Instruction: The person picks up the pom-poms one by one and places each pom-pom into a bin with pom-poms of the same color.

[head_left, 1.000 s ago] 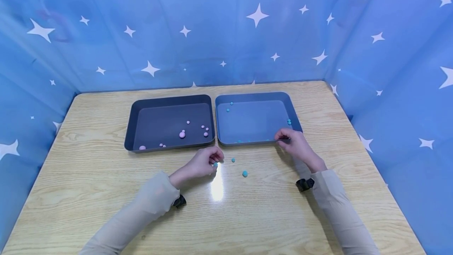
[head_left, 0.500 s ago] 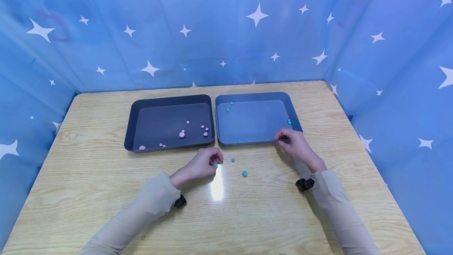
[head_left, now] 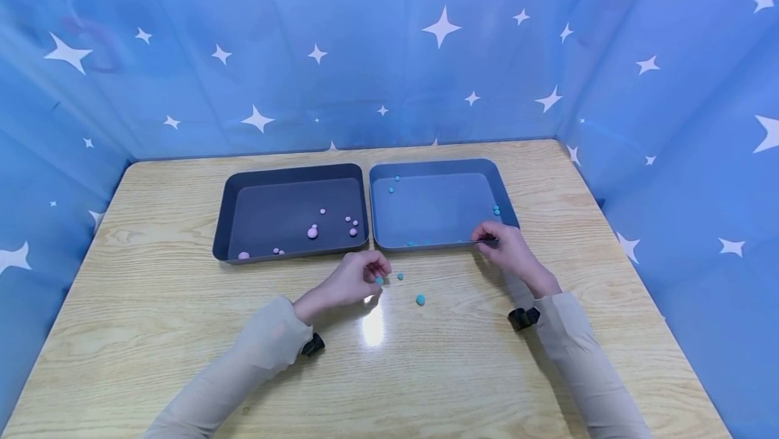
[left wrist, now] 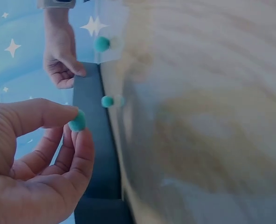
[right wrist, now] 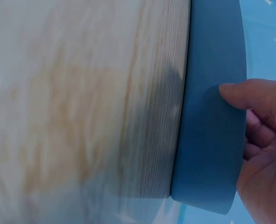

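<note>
Between thumb and fingertip, my left hand pinches a small teal pom-pom, just above the table in front of the gap between two trays. Two more teal pom-poms lie on the wood to its right: a smaller one close by and a bigger one nearer to me. My right hand grips the front wall of the blue tray near its right corner, thumb outside and fingers inside. Several teal pom-poms rest in that tray, some partly hidden behind the front wall.
Left of the blue tray stands a dark tray holding several pink pom-poms of different sizes. Both trays sit side by side on a wooden table. A blue curtain with white stars hangs behind and at both sides.
My left hand has shifted slightly right with the teal pom-pom, toward the smaller one on the table. The right hand has stayed on the blue tray's wall.
</note>
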A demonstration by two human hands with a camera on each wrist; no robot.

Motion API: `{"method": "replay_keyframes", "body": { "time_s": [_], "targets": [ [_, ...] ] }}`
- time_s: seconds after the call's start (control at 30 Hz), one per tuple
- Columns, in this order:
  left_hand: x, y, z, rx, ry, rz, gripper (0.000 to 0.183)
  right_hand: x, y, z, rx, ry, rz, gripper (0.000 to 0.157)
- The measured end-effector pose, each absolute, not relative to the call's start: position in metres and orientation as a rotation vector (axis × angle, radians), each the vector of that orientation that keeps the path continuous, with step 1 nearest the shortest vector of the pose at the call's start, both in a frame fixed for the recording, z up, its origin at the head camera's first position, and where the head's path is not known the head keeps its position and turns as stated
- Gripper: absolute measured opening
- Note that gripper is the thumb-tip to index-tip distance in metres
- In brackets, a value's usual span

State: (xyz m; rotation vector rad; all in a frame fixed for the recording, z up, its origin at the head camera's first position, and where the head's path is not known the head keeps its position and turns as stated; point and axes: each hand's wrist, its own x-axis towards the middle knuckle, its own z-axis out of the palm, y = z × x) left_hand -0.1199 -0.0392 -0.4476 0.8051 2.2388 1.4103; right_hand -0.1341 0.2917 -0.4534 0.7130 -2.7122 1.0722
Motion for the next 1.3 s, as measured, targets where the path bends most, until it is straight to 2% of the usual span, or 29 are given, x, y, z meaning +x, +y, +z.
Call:
{"method": "replay_keyframes", "body": {
  "time_s": [0.4, 1.3],
  "targets": [
    [-0.127, -0.034, -0.434, 0.781, 2.211, 1.515, 0.025, -0.134, 0.293, -0.453, 0.719, -2.716, 1.071, 0.017],
    [-0.169, 0.003, -0.408, 0.699, 2.114, 1.724, 0.02, -0.134, 0.292, -0.453, 0.707, -2.71, 1.083, 0.018]
  ]
}}
